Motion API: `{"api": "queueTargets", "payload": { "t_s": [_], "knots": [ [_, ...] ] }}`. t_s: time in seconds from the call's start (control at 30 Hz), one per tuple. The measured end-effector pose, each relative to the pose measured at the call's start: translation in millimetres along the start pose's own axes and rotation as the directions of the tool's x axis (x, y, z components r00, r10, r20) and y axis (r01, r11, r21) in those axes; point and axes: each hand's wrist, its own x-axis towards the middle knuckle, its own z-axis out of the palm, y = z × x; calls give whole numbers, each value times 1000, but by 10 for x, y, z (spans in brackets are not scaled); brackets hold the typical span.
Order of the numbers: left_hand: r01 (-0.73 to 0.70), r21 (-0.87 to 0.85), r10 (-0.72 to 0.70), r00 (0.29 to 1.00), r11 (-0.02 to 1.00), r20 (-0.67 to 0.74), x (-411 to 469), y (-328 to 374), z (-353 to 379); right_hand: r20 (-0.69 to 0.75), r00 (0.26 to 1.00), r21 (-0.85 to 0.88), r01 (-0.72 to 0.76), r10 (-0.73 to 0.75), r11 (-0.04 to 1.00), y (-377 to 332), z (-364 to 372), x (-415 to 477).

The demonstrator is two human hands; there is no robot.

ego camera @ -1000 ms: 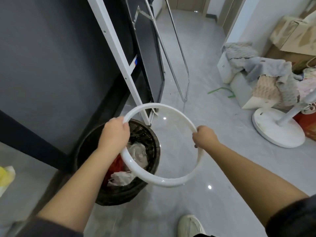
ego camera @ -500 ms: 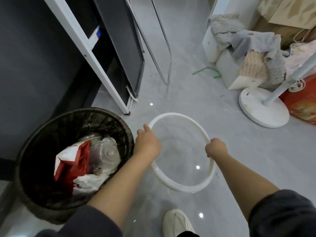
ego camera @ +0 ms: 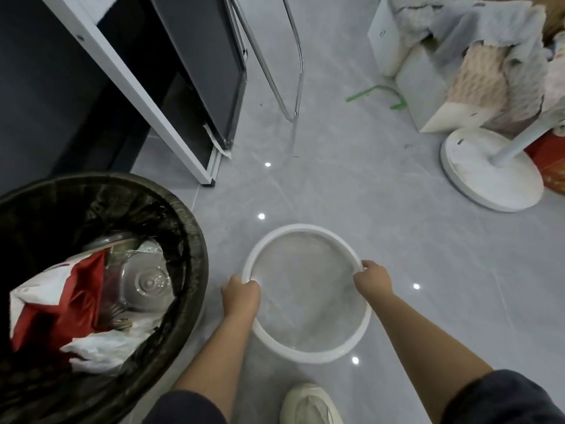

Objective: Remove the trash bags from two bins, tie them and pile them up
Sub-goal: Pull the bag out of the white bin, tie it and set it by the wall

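Note:
A round bin [ego camera: 189, 270] lined with a black trash bag [ego camera: 76, 209] stands at the lower left. It holds red and white wrappers and a clear plastic lid. A white plastic ring [ego camera: 305, 353] lies low over the grey floor to the right of the bin. My left hand [ego camera: 240, 296] grips the ring's left side. My right hand [ego camera: 373, 278] grips its right side. Whether the ring touches the floor I cannot tell.
A white-framed black board [ego camera: 195, 65] and a chrome tube frame [ego camera: 293, 65] lean behind the bin. A white fan base [ego camera: 489, 175], boxes draped with grey cloths [ego camera: 477, 50] and a green strip [ego camera: 376, 93] are at the right. My shoe [ego camera: 308, 405] is at the bottom.
Both hands carried the white ring from above the bin to the right and down toward the floor. The view tilted down, so the bin now sits at the lower left.

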Motion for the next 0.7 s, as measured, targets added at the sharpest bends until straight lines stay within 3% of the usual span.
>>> {"api": "queueTargets", "payload": {
  "t_s": [0.13, 0.4, 0.53, 0.7],
  "knots": [
    [-31, -56, 31, 1000, 998, -3, 49, -15, 105, 23, 1000, 0, 1, -1, 1000, -28, 27, 43],
    [-46, -87, 57, 990, 995, 128, 17, -13, 98, 110, 994, 110, 7, -19, 994, -61, 11, -104],
    [-55, -351, 81, 995, 935, 61, -245, -179, -93, 122, 990, 208, 47, -74, 977, -292, 1, -386],
    [87, -623, -34, 995, 778, 96, -689, -520, -494, 332, 912, 349, 121, -243, 929, -892, 71, -958]
  ]
}}
